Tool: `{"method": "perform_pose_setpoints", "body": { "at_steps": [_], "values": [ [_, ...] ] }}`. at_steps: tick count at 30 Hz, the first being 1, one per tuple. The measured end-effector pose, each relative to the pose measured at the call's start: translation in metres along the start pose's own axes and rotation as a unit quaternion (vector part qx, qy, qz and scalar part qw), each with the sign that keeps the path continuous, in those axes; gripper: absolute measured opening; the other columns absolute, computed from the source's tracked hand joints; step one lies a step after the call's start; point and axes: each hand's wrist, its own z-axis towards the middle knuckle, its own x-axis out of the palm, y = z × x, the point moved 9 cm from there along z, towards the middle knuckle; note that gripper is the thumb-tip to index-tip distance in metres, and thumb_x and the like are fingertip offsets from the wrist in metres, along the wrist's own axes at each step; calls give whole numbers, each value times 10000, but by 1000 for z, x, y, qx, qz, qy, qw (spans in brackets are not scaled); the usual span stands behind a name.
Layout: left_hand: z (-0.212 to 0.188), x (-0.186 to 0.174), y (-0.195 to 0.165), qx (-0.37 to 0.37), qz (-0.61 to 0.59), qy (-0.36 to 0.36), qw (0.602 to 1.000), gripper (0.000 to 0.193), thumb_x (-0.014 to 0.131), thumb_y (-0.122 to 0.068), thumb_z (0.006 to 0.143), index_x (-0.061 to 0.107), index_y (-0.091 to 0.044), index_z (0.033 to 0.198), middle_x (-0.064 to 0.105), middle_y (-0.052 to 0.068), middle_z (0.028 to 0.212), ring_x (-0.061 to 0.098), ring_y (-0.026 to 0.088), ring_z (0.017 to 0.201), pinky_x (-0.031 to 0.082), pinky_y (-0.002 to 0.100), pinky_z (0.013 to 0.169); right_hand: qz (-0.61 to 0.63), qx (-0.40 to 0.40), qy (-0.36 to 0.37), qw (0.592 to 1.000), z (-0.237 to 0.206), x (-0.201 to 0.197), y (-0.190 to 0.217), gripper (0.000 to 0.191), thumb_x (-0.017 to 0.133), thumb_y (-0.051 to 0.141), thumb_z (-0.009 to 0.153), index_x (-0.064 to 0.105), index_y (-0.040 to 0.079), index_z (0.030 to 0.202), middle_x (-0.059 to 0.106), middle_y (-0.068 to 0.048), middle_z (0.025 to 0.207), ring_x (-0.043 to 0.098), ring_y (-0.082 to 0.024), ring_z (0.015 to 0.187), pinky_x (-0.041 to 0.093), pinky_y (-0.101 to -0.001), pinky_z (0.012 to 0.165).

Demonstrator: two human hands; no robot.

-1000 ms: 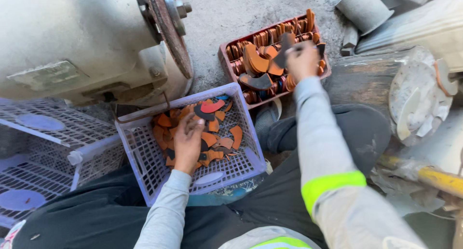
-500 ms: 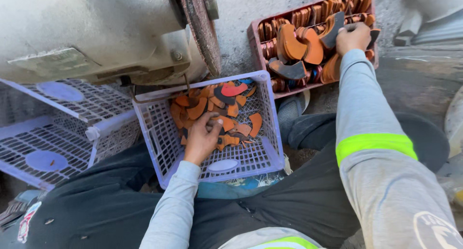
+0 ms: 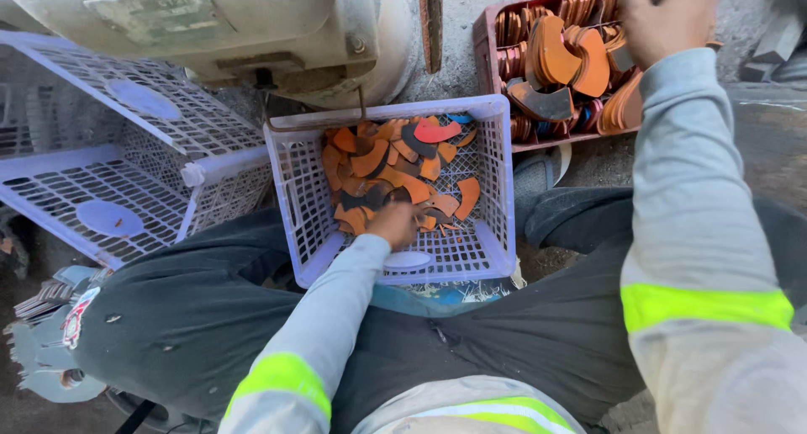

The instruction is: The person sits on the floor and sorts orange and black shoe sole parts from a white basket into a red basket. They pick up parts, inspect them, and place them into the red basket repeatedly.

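Note:
My left hand [image 3: 393, 222] reaches into a lavender plastic basket [image 3: 487, 232] between my knees, fingers curled into the near edge of a pile of curved orange pieces [image 3: 382, 161]. A red piece [image 3: 437, 131] lies at the pile's far side. My right hand [image 3: 668, 18] is stretched out over a red crate [image 3: 487, 39] at the top right, closed on a dark piece that the frame's top edge cuts off. The crate holds rows of orange curved pieces [image 3: 559, 55] and a dark one [image 3: 542, 102]. Both sleeves are grey with yellow reflective bands.
A large grey machine body [image 3: 252, 30] with a rusty disc [image 3: 430, 22] stands just behind the basket. Two more lavender baskets [image 3: 126, 148] lean at the left. A stack of grey flat parts [image 3: 42, 333] lies at the lower left. My dark trousers fill the foreground.
My right hand has gone further over the red crate, toward its far side. My left hand has slid back to the near edge of the pile. The view has shifted left.

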Motion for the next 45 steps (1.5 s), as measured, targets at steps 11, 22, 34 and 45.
{"method": "perform_pose_setpoints", "body": {
  "at_steps": [11,22,34,45],
  "values": [
    [40,-25,38,14,430,-7,903,855,640,-287,893,204,-280,1628,125,-22,1717,192,313,1515,181,593,1237,-104,126,402,901,-130,27,120,424,656,261,947,620,40,1307,742,-212,1002,725,-369,908,562,-465,798],
    [22,-80,62,-80,373,-221,898,414,571,-227,963,668,-70,1334,380,107,1586,365,377,1419,300,635,1178,-126,65,362,921,-110,31,114,434,669,242,949,606,-18,1292,699,-259,1035,699,-411,928,542,-496,829],
    [21,-6,42,-42,279,-15,959,677,751,-175,845,447,-96,1445,418,177,1427,545,456,1243,621,480,841,-120,-11,455,882,-144,96,140,492,647,329,938,581,4,1301,669,-216,1072,661,-407,1019,535,-506,866],
    [61,-59,53,-40,-447,-66,891,476,682,-258,876,630,-140,1334,731,203,1190,729,365,930,614,447,741,-145,-9,443,885,-137,95,132,495,646,333,944,574,17,1318,660,-235,1059,661,-433,982,535,-516,838]
  ]
}}
